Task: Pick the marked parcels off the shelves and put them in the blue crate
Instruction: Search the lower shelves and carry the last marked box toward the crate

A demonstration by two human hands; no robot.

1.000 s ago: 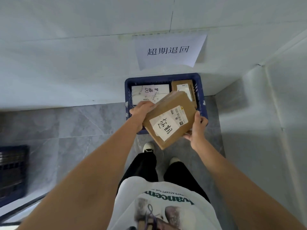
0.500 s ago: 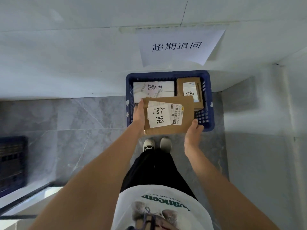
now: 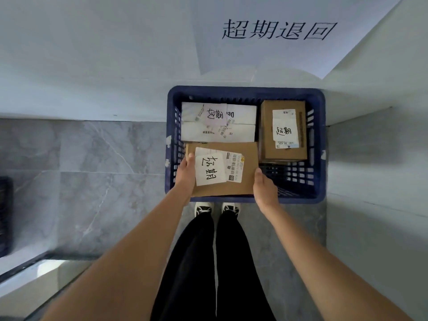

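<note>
Looking down from the head camera, a flat brown cardboard parcel is seen held level over the near left part of a blue crate that stands on grey floor tiles against a pale wall. The parcel's left edge is gripped by the left hand, with the thumb laid on top beside a white handwritten label. The right edge is gripped by the right hand, the thumb pressed against the parcel's side. Whether the parcel already touches the crate floor cannot be told. Inside the crate, a white parcel is seen at the far left and a smaller brown box at the far right, each marked with a handwritten label. A paper sign with printed characters is fixed to the wall above. Black trousers and two shoes are visible below the crate.
</note>
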